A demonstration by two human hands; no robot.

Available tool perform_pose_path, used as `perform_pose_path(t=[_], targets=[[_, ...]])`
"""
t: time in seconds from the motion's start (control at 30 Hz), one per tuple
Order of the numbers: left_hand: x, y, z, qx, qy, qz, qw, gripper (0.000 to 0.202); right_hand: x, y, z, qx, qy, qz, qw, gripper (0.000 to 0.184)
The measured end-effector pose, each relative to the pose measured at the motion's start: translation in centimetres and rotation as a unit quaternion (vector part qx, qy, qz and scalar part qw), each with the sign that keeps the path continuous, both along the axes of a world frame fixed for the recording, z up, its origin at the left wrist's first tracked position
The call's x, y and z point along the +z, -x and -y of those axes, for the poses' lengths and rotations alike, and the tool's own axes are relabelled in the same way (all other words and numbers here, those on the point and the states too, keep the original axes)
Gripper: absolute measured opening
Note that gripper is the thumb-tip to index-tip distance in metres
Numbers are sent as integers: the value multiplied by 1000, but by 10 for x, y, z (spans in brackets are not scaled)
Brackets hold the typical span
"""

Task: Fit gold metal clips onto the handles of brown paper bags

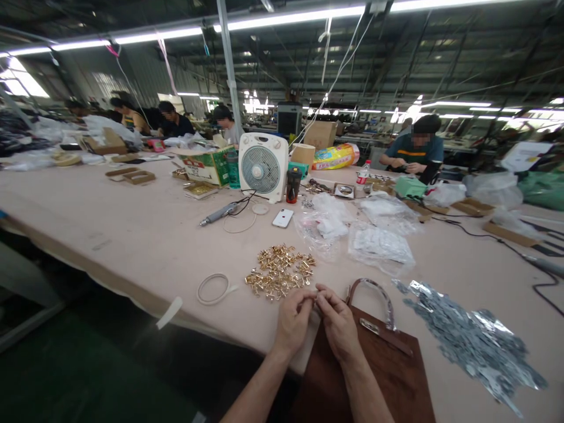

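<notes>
My left hand (pixel 294 322) and my right hand (pixel 340 330) meet over the table's near edge, fingertips pinched together. Whatever sits between the fingers is too small to make out. Just beyond them lies a loose pile of small gold-coloured metal fittings (pixel 279 271). Under my right hand and forearm rests a brown handbag (pixel 390 370), its near part running out of the picture. The bag's handle (pixel 388 302) is wrapped in clear film, and a metal plate (pixel 369 326) shows near its top.
Flat silvery pieces (pixel 476 338) spread at the right. A roll of whitish tape (pixel 213 289) lies left of the fittings. Farther back are a phone (pixel 282 218), a corded screwdriver-like tool (pixel 218 214), a fan (pixel 263 167) and plastic bags (pixel 381 244). A co-worker (pixel 416 150) sits opposite.
</notes>
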State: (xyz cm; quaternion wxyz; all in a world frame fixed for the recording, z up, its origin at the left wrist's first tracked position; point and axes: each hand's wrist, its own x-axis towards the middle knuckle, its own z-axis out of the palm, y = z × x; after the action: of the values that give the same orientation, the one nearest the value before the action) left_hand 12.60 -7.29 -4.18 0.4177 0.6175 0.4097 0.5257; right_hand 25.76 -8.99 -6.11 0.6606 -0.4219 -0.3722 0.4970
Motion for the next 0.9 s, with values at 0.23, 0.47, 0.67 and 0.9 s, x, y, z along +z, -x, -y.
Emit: perform_pose_path(t=[0.23,0.47,0.67,0.9], targets=[[0,5,-4,-20,-4,-10,1000,23,6,-3,4,73,26,-39,996,30],[-4,7,-6,-54,16,5,998,21,16,-1,9,73,22,-58,995,23],[-3,8,-6,-62,16,-2,998,20,12,0,9,61,12,-46,997,21],[1,10,-4,-63,19,-13,998,20,-4,-4,6,54,9,-6,998,21]])
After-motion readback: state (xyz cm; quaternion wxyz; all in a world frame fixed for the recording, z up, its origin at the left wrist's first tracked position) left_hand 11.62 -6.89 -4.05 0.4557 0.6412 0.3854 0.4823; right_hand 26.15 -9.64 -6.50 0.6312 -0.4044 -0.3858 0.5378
